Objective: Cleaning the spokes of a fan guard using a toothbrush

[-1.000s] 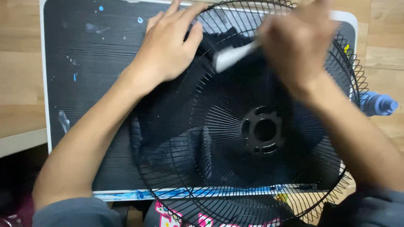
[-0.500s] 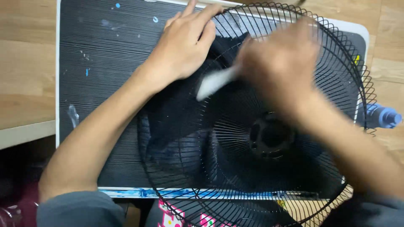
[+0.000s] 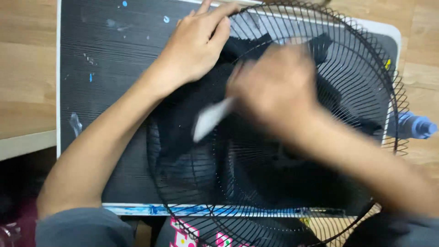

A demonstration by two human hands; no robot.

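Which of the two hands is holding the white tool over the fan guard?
The right hand, blurred, grips the white tool; the left hand lies flat, empty, on the black wire fan guard rim.

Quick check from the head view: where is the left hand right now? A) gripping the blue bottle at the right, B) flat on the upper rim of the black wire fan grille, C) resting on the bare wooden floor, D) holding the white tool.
B: the left hand lies spread on the top edge of the black wire fan grille, while the blurred right hand holds the white tool.
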